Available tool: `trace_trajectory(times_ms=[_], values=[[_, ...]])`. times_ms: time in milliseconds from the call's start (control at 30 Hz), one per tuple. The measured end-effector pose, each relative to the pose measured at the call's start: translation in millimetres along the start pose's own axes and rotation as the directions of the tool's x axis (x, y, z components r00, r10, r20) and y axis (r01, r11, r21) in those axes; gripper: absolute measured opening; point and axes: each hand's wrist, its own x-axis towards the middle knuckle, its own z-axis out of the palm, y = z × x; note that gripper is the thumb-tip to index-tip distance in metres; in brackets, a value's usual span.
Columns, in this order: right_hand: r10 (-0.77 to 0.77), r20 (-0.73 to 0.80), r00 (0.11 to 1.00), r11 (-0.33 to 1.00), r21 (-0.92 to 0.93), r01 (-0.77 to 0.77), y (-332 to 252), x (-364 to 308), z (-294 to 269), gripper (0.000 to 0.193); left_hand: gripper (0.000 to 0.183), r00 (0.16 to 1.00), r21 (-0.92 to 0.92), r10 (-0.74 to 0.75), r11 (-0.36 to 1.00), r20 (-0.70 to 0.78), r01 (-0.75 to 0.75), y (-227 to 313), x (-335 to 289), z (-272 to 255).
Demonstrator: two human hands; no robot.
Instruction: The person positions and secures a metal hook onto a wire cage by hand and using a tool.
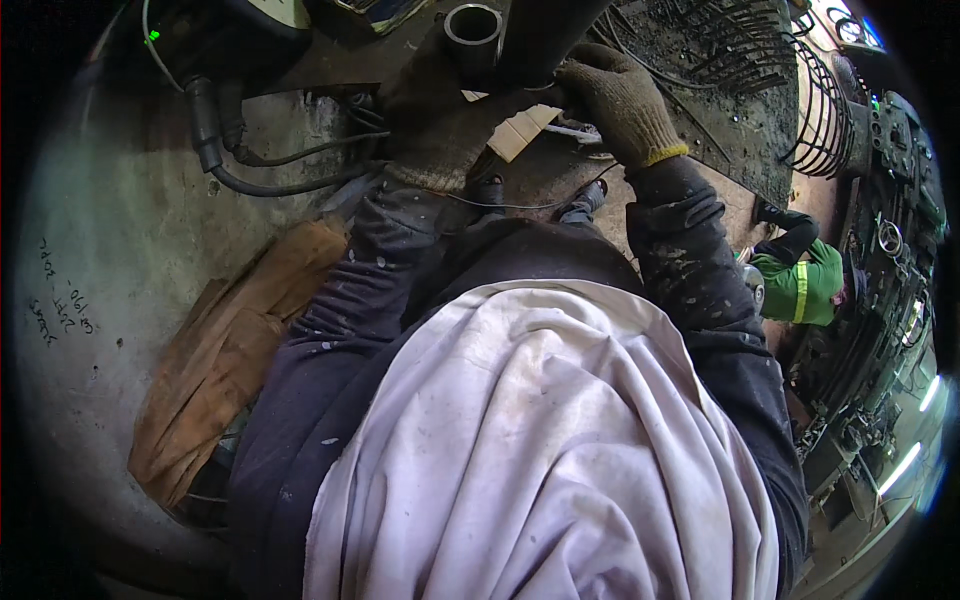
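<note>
My left hand, in a dark worn work glove, is beside and below an open-ended metal tube at the top of the view. Its fingers are lost in shadow, so its grip cannot be read. My right hand wears a knitted grey-brown glove with a yellow cuff. Its fingers are curled closed by the lower end of a thick dark cylinder. What they hold, if anything, is too dark to make out. Between the hands, lower down, a piece of brown cardboard shows.
A worktable at upper right bears many curved dark rods. Black cables run from a dark machine at upper left. Brown cloth hangs at left. Another person in a green top is bent over at right.
</note>
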Motion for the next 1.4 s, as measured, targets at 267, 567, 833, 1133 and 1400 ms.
trace_trajectory(times_ms=[267, 567, 833, 1133, 1400], values=[[-0.022, 0.041, 0.999, 1.0, -0.02, 0.023, 0, 2, -2, 0.041, 0.085, 0.991, 0.167, 0.126, 0.979, -0.049, -0.117, -16, 14, -9], [-0.011, 0.099, 0.995, 1.0, -0.023, 0.013, -16, -2, -10, 0.033, 0.086, 0.998, 0.091, 0.021, 0.996, 0.055, -0.026, -9, 21, -16], [-0.293, -0.425, 0.857, 0.826, 0.339, 0.45, 17, 12, 35, 0.05, 0.082, 0.965, 0.021, -0.025, 1.0, 0.261, 0.02, -6, 22, -21], [-0.386, -0.458, 0.801, 0.731, 0.377, 0.569, 21, 37, 72, 0.072, 0.064, 0.964, -0.043, 0.026, 0.999, 0.265, -0.015, 3, 32, -21], [-0.371, -0.182, 0.911, 0.621, 0.68, 0.389, 6, 39, 55, 0.092, 0.062, 0.945, -0.347, -0.111, 0.912, 0.306, 0.22, -36, 0, 0]])
